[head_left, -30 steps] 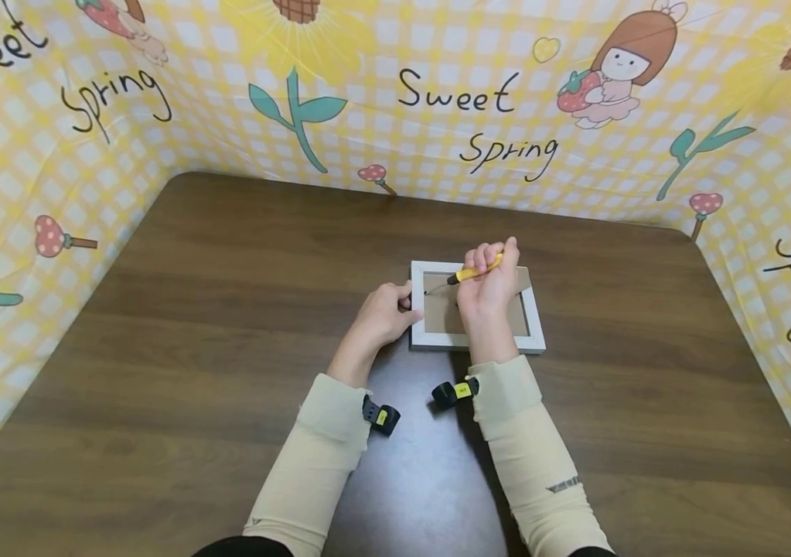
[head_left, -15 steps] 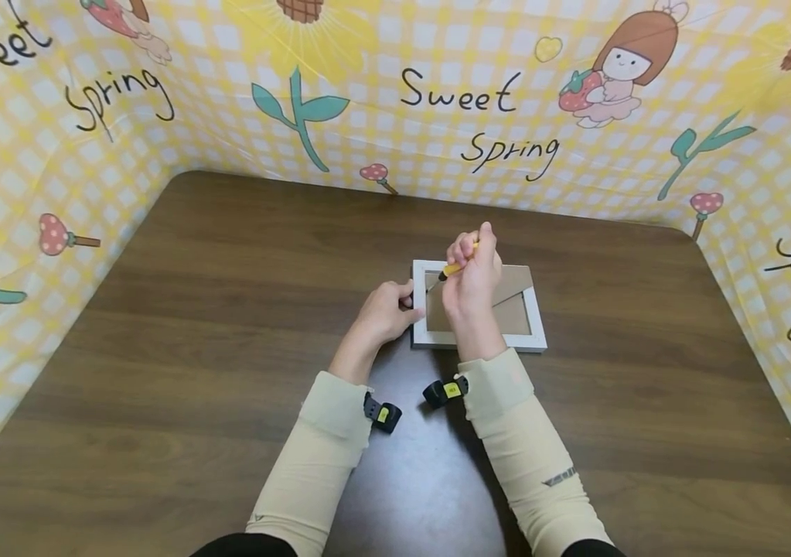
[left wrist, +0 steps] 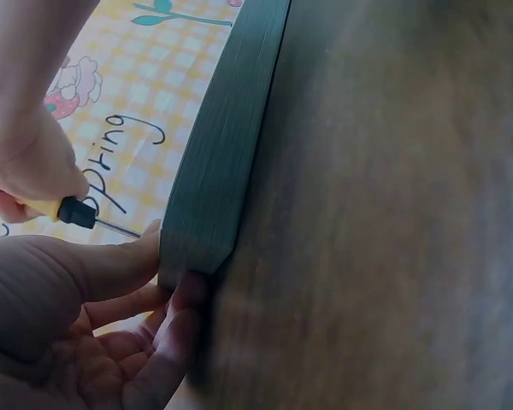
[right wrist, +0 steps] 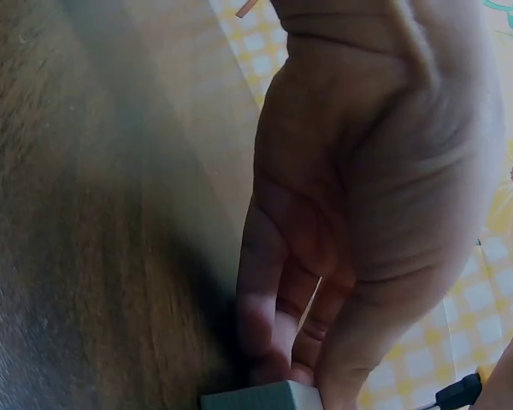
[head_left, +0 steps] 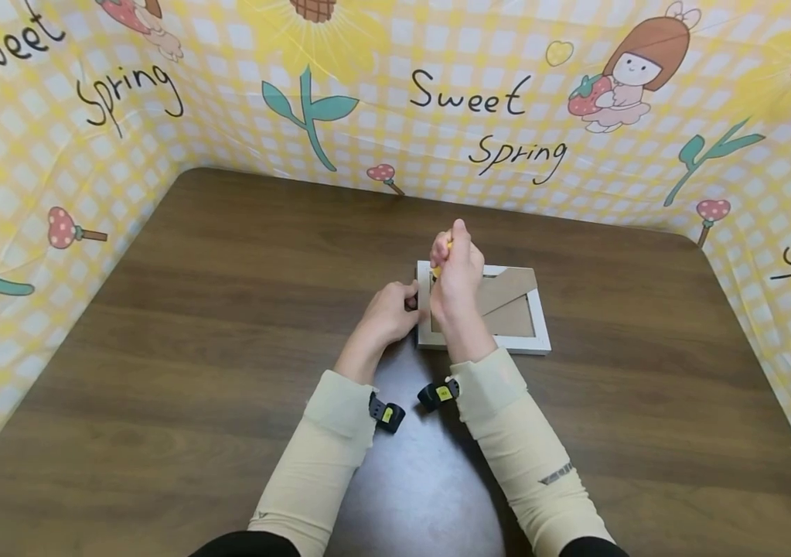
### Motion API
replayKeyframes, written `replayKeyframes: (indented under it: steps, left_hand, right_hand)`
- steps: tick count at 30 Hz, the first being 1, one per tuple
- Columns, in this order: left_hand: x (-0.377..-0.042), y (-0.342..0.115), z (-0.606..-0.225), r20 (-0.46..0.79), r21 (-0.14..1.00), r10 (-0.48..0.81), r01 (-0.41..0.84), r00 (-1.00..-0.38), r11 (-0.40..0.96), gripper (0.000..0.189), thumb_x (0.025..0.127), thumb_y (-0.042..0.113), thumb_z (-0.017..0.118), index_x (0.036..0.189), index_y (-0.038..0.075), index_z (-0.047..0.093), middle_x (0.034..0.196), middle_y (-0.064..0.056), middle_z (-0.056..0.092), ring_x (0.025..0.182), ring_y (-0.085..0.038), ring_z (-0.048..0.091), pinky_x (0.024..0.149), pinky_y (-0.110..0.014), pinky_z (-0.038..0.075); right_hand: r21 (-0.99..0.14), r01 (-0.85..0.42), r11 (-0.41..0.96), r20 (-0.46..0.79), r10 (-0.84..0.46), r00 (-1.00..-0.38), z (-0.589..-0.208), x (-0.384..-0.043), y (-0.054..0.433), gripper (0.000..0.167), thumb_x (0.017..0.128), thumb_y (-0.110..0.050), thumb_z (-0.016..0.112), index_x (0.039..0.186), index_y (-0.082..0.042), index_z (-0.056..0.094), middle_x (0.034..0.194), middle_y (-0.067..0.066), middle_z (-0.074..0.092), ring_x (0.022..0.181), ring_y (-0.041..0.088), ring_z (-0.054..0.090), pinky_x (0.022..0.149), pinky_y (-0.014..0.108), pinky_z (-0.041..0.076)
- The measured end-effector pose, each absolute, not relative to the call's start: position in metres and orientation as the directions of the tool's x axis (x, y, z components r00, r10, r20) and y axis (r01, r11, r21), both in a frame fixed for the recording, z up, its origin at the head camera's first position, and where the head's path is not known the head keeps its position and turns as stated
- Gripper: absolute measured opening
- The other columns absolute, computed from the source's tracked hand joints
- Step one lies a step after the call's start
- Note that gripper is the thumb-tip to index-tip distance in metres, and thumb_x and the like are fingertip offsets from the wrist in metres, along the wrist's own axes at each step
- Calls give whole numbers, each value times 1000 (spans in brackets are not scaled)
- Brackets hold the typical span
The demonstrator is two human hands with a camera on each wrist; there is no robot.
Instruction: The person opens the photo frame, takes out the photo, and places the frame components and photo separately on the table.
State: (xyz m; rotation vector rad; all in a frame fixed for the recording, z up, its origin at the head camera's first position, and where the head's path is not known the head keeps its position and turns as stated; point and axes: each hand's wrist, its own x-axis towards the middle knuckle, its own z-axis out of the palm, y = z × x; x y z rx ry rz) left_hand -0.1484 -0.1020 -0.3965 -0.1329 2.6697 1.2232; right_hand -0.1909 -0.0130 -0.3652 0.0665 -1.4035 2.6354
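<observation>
A curtained-off work area, room type unclear: a wood-grain worktop (head_left: pixel 242 309) stands enclosed on three sides by yellow gingham cloth (head_left: pixel 381 135) printed "Sweet Spring".

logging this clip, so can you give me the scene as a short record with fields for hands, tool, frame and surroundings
left hand: grips the left side of the white frame
right hand: curled round the yellow-handled tool
tool: black collar, thin metal shaft pointing towards the frame near the left thumb; tip hidden
frame contents: tan board, tapered tan piece across its upper part
support: brown table
backdrop: checked cloth, yellow and white, reading "Sweet Spring"
</observation>
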Motion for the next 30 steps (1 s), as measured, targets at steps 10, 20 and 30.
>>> replayKeyframes:
  steps: [10, 20, 30]
  left_hand:
    - [-148, -99, -397, -281, 739, -23, -232, -959, 632, 59, 93, 18, 70, 146, 10, 47, 108, -9, 62, 93, -21, 53, 83, -32, 44]
    - [-148, -98, -398, -290, 749, -48, -257, -956, 610, 61, 93, 21, 70, 148, 13, 45, 110, -7, 62, 99, -22, 53, 89, -34, 44]
    - [-148, -99, -399, -262, 752, -42, -231, -964, 618, 60, 93, 20, 71, 147, 12, 47, 109, -7, 63, 98, -22, 54, 91, -35, 44]
  right_hand:
    - [-715, -60, -696, -19, 105, -994, -364, -204, 9, 56, 108, -21, 36, 52, -15, 41, 49, -6, 35, 47, 6, 30, 52, 17, 30]
    - [-441, 65, -895, -200, 27, -979, -376, -222, 44, 60, 109, -27, 31, 51, -13, 36, 44, -5, 32, 42, 5, 28, 48, 16, 28]
    - [-333, 148, -931, -243, -67, -968, -372, -224, 67, 67, 108, -45, 29, 51, -11, 35, 43, -2, 32, 42, 9, 29, 50, 19, 28]
